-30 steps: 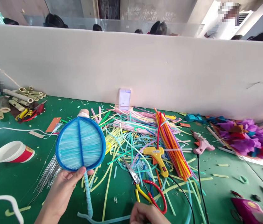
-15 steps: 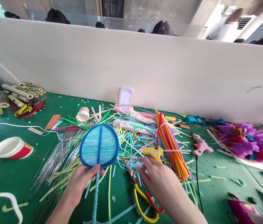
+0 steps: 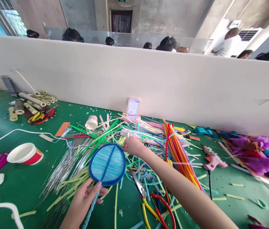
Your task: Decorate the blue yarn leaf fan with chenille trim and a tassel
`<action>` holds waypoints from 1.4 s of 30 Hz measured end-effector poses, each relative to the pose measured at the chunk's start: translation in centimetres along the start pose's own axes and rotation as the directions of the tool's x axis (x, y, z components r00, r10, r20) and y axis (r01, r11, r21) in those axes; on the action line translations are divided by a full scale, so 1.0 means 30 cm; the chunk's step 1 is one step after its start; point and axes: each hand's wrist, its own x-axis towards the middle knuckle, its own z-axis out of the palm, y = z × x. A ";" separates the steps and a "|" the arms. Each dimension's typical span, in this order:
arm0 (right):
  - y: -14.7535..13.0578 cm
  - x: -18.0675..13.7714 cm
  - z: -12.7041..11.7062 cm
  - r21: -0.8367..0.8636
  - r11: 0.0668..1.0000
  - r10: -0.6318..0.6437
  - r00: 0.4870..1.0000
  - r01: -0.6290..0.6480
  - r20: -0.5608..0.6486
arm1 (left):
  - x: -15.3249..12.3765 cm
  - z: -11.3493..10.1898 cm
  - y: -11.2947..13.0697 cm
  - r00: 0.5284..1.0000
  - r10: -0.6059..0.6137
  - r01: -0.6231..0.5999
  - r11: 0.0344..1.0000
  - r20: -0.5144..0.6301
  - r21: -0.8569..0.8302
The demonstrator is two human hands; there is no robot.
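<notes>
My left hand (image 3: 84, 198) pinches the twisted blue stem of a round blue pipe-cleaner leaf (image 3: 107, 164), thumb on the rim at its base. My right hand (image 3: 132, 145) reaches forward past the leaf into a heap of coloured pipe cleaners (image 3: 139, 132); its fingers are curled down among the strands, and what they grip is hidden. My right forearm crosses over red-and-yellow-handled scissors (image 3: 148, 198) and covers most of the yellow glue gun (image 3: 169, 162).
A bundle of orange pipe cleaners (image 3: 177, 152), a pink glue gun (image 3: 212, 161), purple felt flowers (image 3: 260, 152), silver wires (image 3: 65, 165), a red paper cup (image 3: 24, 154), bamboo tubes (image 3: 32, 101) and pliers (image 3: 40, 117) lie on the green table. A white partition (image 3: 172, 82) stands behind.
My right hand moved from the scissors and yellow glue gun forward into the pipe-cleaner heap. The leaf dropped slightly lower and nearer. The view tilted up.
</notes>
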 end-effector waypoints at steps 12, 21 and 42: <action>0.004 0.034 -0.012 0.021 0.999 -0.039 0.998 0.040 -0.051 | -0.035 -0.040 -0.029 0.987 0.151 -0.150 0.988 -0.054 0.021; 0.054 -0.014 -0.067 0.208 0.977 -0.010 0.979 0.053 -0.202 | -0.033 0.005 -0.052 0.997 0.073 -0.074 0.996 0.035 0.053; -0.073 -0.432 0.149 0.239 0.940 -0.047 0.785 0.245 -0.618 | -0.039 0.222 0.380 0.535 0.455 -0.703 -0.227 0.712 0.674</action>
